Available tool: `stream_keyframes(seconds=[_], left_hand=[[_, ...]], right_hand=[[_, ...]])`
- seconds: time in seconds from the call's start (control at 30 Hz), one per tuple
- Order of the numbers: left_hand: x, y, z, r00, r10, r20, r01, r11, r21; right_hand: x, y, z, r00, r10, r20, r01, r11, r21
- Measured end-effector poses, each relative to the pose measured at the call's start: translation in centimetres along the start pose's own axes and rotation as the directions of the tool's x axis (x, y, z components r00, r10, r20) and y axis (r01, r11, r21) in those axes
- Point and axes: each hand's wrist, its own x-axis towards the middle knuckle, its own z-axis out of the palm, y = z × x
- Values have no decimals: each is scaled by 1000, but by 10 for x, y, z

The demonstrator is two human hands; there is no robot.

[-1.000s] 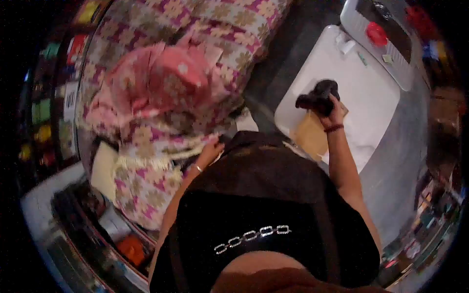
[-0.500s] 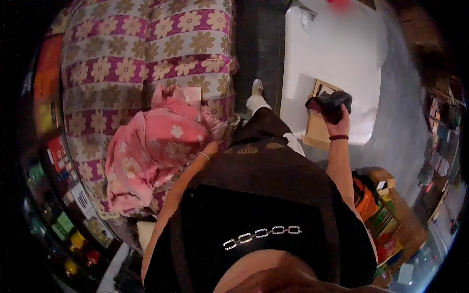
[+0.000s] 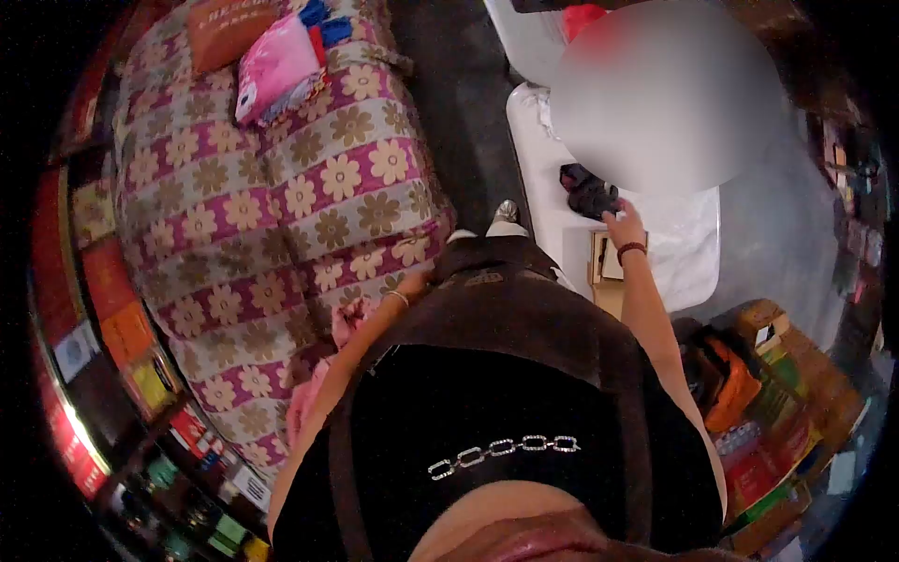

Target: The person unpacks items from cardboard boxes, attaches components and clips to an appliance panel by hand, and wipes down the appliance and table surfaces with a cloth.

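My right hand (image 3: 626,225) grips the near end of a dark cloth bundle (image 3: 592,195), black-grey with a maroon patch, over the white table (image 3: 655,272). Just below the bundle lies a shallow tan cardboard box (image 3: 607,290), holding something pale that I cannot make out. My left hand (image 3: 410,283) is low beside the flowered sofa (image 3: 225,253), close to my apron; its fingers are small and blurred. Behind my left forearm, a pink floral cloth (image 3: 348,323) shows only in part on the sofa.
Folded pink clothing (image 3: 279,66) and a brown cushion (image 3: 225,33) lie at the sofa's far end. A blurred round patch covers the table's far part. At lower right stands a carton (image 3: 824,375) with an orange bag (image 3: 735,384). Shelves of packages line the left.
My view has shifted, bringing the cushion and folded clothing in. My right hand has carried the dark cloth bundle forward off the box. The pink cloth is now mostly behind my left arm.
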Motion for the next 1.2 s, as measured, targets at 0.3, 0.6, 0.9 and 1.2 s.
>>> stream_keyframes(seconds=[0.3,0.6,0.9,1.2], left_hand=[[91,85,-272,938,100,333,-241,877,415],[220,97,-434,275,-163,948,197,974,111],[287,123,-518,144,-289,947,31,957,287],[357,86,-428,524,7,852,-720,538,438]], right_hand=[[1,-8,130,854,-102,510,110,994,15],[-5,-110,200,936,-1,353,-120,939,321],[-30,-205,302,770,-323,550,-427,380,821],[96,-60,232,590,172,-789,-156,983,97]])
